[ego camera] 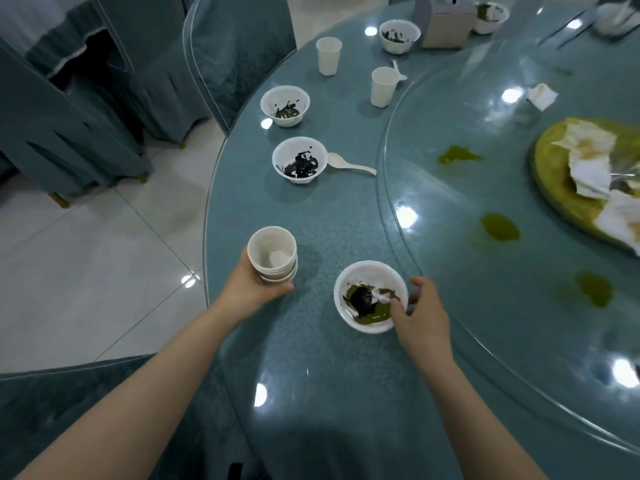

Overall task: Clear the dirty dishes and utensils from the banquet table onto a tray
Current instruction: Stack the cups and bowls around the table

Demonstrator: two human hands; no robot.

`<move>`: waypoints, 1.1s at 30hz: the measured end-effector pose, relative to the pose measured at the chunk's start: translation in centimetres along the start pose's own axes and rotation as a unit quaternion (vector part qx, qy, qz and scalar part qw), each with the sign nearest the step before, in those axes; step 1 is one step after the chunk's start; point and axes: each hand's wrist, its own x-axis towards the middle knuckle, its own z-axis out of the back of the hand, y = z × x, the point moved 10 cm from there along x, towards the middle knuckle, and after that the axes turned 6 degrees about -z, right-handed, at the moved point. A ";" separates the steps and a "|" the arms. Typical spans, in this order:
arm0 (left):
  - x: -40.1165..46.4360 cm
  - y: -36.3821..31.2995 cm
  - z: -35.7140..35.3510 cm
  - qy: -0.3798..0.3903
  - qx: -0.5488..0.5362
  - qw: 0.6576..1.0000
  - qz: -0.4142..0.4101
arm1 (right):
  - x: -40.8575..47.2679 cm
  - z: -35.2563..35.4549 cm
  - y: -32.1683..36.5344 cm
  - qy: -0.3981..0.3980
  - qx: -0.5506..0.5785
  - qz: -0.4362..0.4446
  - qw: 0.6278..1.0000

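Observation:
My left hand (254,284) grips a stack of white paper cups (273,252) just above the table's near edge. My right hand (420,315) pinches the right rim of a white bowl (360,275) smeared with green and black food; its thumb is inside the rim. Further along the table edge stand two more dirty white bowls (300,160) (285,105), the nearer with a white spoon (349,163) beside it. Two single paper cups (328,55) (383,86) stand beyond them. No tray is in view.
A round glass turntable (450,237) with green spills covers the table's middle and carries a yellow-green platter (554,181) of crumpled napkins. Two more bowls (399,35) (490,16), a second spoon (398,71) and a tissue box (446,24) lie at the far end. Covered chairs (239,46) line the left side.

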 end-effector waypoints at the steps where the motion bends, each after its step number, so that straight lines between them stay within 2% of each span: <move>1: 0.0 0.3 -0.3 -0.003 -0.002 1.000 0.006 | 0.1 -0.5 -0.7 0.023 0.003 -0.021 1.000; 4: -0.2 0.2 -0.3 -0.020 -0.005 1.000 0.005 | 0.2 -1.9 -1.8 0.070 0.002 -0.050 0.996; 8: -1.4 -0.1 1.7 -0.044 0.004 0.999 -0.011 | -0.3 -2.8 -1.0 0.081 -0.004 -0.034 0.996; 12: -3.7 -0.2 6.6 -0.073 -0.004 0.997 -0.014 | -1.3 -4.4 1.9 0.103 0.004 -0.004 0.995; 18: -11.2 -0.6 17.0 -0.193 0.005 0.981 -0.008 | -6.1 -9.2 8.5 0.179 0.069 0.057 0.980; 25: -24.6 -1.3 30.8 -0.338 0.047 0.939 -0.035 | -16.1 -15.8 16.0 0.261 0.081 0.121 0.954; 33: -44.4 1.8 45.0 -0.443 0.042 0.893 -0.068 | -32.5 -22.7 20.3 0.304 0.118 0.145 0.934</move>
